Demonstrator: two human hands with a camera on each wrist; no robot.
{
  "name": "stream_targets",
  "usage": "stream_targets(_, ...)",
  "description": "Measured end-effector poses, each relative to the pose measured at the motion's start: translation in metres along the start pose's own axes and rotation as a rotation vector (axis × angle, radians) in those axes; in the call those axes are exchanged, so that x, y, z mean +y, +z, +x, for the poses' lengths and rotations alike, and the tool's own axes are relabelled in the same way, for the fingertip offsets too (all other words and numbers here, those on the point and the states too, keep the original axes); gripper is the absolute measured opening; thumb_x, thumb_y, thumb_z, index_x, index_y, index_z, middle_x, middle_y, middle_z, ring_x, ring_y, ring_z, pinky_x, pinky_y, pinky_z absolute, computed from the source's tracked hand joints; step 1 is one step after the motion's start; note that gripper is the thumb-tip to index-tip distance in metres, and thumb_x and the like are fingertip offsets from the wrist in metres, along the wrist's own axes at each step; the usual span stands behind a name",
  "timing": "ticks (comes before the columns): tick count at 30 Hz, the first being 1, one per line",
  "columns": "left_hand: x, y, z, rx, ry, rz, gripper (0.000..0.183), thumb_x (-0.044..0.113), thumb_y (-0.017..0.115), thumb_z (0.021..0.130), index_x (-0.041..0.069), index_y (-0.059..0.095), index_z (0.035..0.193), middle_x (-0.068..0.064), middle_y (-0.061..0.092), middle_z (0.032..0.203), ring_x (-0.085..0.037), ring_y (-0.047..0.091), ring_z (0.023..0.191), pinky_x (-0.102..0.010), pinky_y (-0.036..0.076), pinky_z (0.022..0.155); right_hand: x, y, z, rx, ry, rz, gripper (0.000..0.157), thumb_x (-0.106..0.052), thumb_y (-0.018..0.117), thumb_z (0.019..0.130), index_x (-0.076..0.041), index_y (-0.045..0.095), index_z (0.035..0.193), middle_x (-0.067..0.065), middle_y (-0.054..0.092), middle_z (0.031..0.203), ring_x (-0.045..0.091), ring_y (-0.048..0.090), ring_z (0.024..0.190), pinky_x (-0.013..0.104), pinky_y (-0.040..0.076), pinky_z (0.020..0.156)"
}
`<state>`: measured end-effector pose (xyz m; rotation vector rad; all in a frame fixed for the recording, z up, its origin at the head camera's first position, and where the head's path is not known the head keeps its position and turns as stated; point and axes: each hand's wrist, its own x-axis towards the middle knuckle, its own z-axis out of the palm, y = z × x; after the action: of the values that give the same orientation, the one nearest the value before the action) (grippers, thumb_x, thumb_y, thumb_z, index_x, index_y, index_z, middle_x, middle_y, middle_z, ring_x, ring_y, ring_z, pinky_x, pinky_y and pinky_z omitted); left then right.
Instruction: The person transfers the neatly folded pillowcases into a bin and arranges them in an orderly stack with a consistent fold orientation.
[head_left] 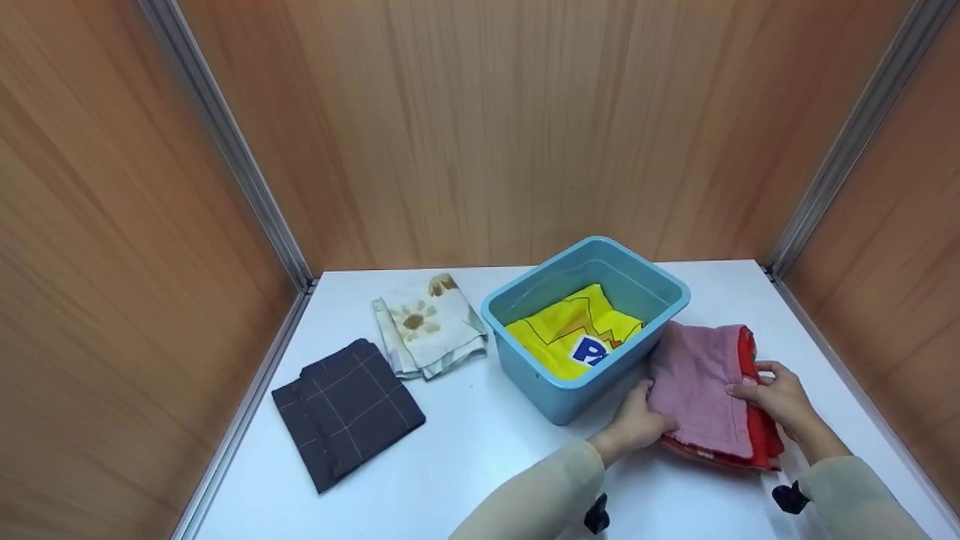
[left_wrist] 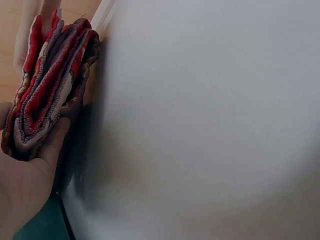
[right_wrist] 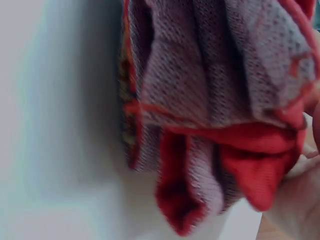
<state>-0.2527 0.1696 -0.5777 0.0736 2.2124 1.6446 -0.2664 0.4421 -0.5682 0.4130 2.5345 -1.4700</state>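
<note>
A folded pink-and-red cloth [head_left: 701, 390] is beside the right end of the blue bin, its layers stacked thick. My left hand [head_left: 637, 424] grips its left edge, the thumb on one face and fingers on the other, as the left wrist view shows along the folded layers [left_wrist: 47, 95]. The right hand [head_left: 780, 397] pinches the opposite edge, thumb on top. Loose red and mauve layers [right_wrist: 200, 100] hang open in the right wrist view, where that hand is partly cut off. Inside the blue bin [head_left: 525, 382] lies a yellow cloth [head_left: 559, 330] with a blue-and-white letter patch.
Left of the bin, a white flowered cloth [head_left: 427, 326] lies folded on the white table [head_left: 465, 465]. A dark checked cloth [head_left: 352, 412] lies folded nearer the front left. Wooden panels [head_left: 510, 135] with metal corner rails wall the table at the back and sides.
</note>
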Motion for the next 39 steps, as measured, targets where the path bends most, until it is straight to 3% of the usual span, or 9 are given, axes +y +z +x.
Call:
stream_targets(4,0.0,-0.002,-0.001,-0.012,0.055,0.038,0.072,0.002,0.079,0.09,0.01,0.049,0.155,-0.006,0.057,0.155,-0.018,0.056,0.139,-0.042,0.045,0.125,-0.001,-0.003,-0.001,-0.007,-0.015,-0.104,0.092,-0.038,0.08,0.099,0.014,0.027,0.153,0.036,0.055,0.135,0.018,0.065,0.099,0.029,0.065,0.083)
stream_targets(6,0.0,-0.002,-0.002,-0.017,0.074,0.064,0.071,0.001,0.079,0.09,0.011,0.049,0.154,-0.005,0.058,0.153,-0.015,0.057,0.135,-0.041,0.046,0.124,-0.002,-0.004,-0.002,-0.004,-0.025,-0.157,0.095,-0.039,0.08,0.098,0.016,0.026,0.153,0.038,0.055,0.133,0.026,0.066,0.103,0.033,0.066,0.085)
stream_targets(9,0.001,-0.004,-0.005,-0.025,0.084,0.111,0.071,0.003,0.08,0.091,0.014,0.049,0.154,-0.002,0.058,0.153,-0.01,0.056,0.132,-0.038,0.047,0.123,-0.005,-0.005,-0.003,0.001,-0.05,-0.243,0.098,-0.039,0.08,0.098,0.018,0.024,0.155,0.042,0.049,0.137,0.045,0.062,0.116,0.049,0.064,0.097)
stream_targets(13,0.001,-0.009,-0.009,-0.037,0.112,0.184,0.069,0.006,0.081,0.092,0.018,0.05,0.152,0.003,0.059,0.149,-0.007,0.056,0.129,-0.036,0.048,0.122,-0.011,-0.001,-0.003,0.01,-0.136,-0.328,0.1,-0.034,0.082,0.096,0.017,0.023,0.159,0.045,0.039,0.149,0.06,0.046,0.133,0.07,0.052,0.11)
stream_targets(19,0.002,-0.022,-0.017,-0.059,0.162,0.277,0.069,0.008,0.08,0.094,0.016,0.05,0.155,0.003,0.06,0.152,-0.006,0.057,0.13,-0.036,0.049,0.121,-0.023,0.004,0.0,0.012,-0.257,-0.403,0.102,-0.03,0.087,0.091,0.009,0.027,0.163,0.042,0.035,0.158,0.064,0.037,0.143,0.076,0.043,0.112)
stream_targets(25,0.002,-0.034,-0.022,-0.087,0.205,0.379,0.071,0.004,0.079,0.091,0.014,0.051,0.156,0.004,0.061,0.152,-0.005,0.058,0.128,-0.034,0.05,0.119,-0.033,0.009,0.002,-0.006,-0.316,-0.428,0.098,-0.026,0.088,0.091,0.002,0.031,0.165,0.04,0.033,0.163,0.064,0.036,0.147,0.074,0.045,0.111)
stream_targets(34,0.007,-0.048,-0.033,-0.113,0.263,0.621,0.069,0.008,0.08,0.092,0.022,0.054,0.155,0.011,0.062,0.15,-0.002,0.058,0.13,-0.03,0.051,0.118,-0.043,0.016,0.003,-0.004,-0.434,-0.474,0.09,-0.013,0.088,0.088,0.0,0.038,0.162,0.038,0.036,0.164,0.063,0.036,0.148,0.076,0.044,0.112)
stream_targets(39,0.014,-0.053,-0.039,-0.143,0.275,0.745,0.072,0.015,0.084,0.093,0.028,0.052,0.156,0.015,0.062,0.146,-0.001,0.059,0.122,-0.031,0.055,0.113,-0.051,0.017,0.005,-0.005,-0.444,-0.492,0.091,-0.009,0.089,0.087,-0.001,0.039,0.163,0.036,0.035,0.165,0.063,0.033,0.15,0.077,0.041,0.113)
